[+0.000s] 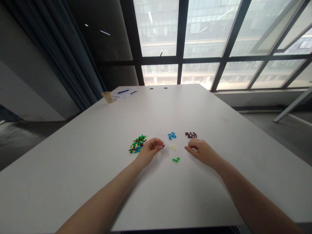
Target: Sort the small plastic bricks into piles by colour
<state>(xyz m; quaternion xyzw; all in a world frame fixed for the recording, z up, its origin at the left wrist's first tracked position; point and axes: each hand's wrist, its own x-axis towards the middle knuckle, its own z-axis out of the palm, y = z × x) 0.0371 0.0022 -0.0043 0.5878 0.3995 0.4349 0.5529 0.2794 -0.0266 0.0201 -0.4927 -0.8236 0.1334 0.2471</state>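
Observation:
My left hand [150, 150] is pinched on a small dark brown toy brick [163, 146], which shows only in part between the fingertips. Beside that hand lies a mixed heap of green, blue, brown and pale yellow toy bricks [137, 144]. My right hand [200, 150] rests loosely curled just in front of a group of brown bricks [191, 135], thumb apart from the fingers and nothing visible in its grasp. Between the hands are a few pale yellow bricks [173, 147]. Blue bricks [172, 135] sit farther back, and green bricks [175, 160] lie nearer me.
All of this is on a large white table [170, 112]. At its far left stand a tan paper cup [108, 97] and papers [123, 94] with a blue pen [123, 91] on top. Windows [158, 29] line the far side, with a dark blue curtain [65, 48] at left.

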